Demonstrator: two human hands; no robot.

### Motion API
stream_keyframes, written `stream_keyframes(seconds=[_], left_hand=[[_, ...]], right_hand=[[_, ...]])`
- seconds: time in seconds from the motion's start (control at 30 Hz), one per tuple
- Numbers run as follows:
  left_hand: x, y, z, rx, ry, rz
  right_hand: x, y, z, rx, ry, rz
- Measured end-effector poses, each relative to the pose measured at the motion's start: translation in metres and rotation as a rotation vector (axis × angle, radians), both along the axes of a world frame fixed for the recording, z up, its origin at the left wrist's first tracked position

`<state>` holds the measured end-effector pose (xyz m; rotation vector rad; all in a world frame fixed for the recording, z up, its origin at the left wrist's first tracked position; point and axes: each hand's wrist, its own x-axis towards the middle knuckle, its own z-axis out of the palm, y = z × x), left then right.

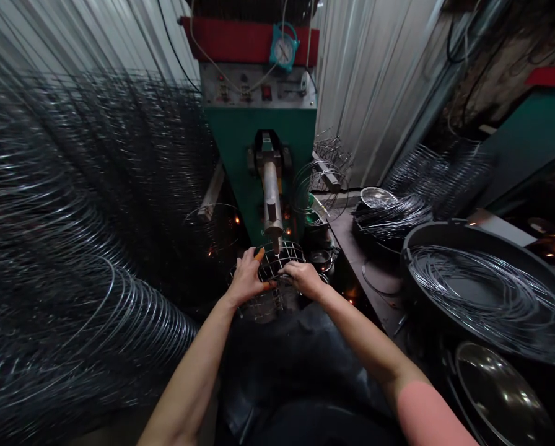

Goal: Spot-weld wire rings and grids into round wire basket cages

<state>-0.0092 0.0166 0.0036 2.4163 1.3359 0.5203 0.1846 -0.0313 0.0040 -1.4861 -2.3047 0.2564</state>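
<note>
A round wire basket (269, 267) of welded mesh sits below the spot welder's upper electrode arm (272, 192). The electrode tip comes down at the basket's wires, between my two hands. On the left side of the basket, my left hand (247, 277) grips the mesh, with orange covers on its thumb and a finger. My right hand (304, 278) is closed in a pinch at the right side of the basket, near the electrode tip. Whether a loose wire is also in that pinch is too small to tell. Dark material covers my lap below the basket.
The green welder body (231, 133) carries a switch panel and a blue clock (284, 48). Stacked wire frames (133, 297) crowd the left. At right, a round black tub (412, 232) holds wire rings, beside a wire bundle (398, 217) on a bench (358, 248).
</note>
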Motion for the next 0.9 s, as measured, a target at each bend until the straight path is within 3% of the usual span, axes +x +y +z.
stream_keyframes(seconds=[0.13, 0.33, 0.67, 0.8, 0.9], left_hand=[[0.003, 0.014, 0.003, -0.006, -0.014, -0.007], [0.002, 0.02, -0.001, 0.006, -0.043, -0.024], [0.003, 0.049, 0.009, -0.069, -0.032, 0.028], [0.003, 0.047, 0.01, -0.087, -0.01, 0.059], [0.003, 0.046, 0.012, -0.099, 0.025, 0.063]], right_hand=[[0.001, 0.012, 0.0, 0.001, 0.05, -0.026], [0.023, 0.005, -0.02, 0.108, 0.33, -0.192], [0.016, 0.042, -0.017, 0.065, 0.237, -0.297], [0.027, 0.027, -0.032, 0.082, 0.477, -0.393], [0.041, -0.012, -0.061, -0.038, 0.699, -0.471]])
